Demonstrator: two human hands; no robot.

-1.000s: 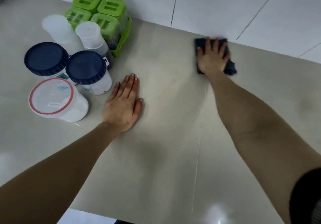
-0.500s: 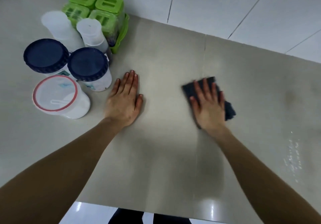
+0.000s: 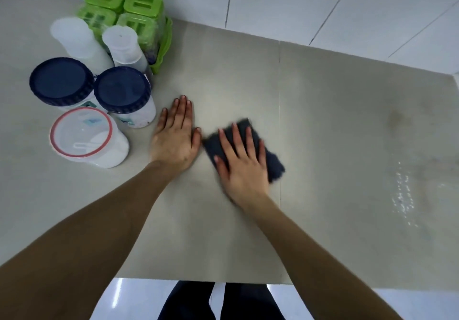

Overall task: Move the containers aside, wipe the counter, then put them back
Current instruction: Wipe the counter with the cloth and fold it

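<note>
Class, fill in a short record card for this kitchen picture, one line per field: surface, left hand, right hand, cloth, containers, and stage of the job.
surface: beige counter against a white tiled wall
left hand: left hand lies flat on the counter, fingers straight
right hand: right hand presses flat on the cloth
cloth: dark cloth under the right hand, just right of the left hand
containers: green-lidded set, two frosted bottles, two blue-lidded jars and a red-rimmed tub, grouped at the left rear
stage: containers aside, wiping going on
</note>
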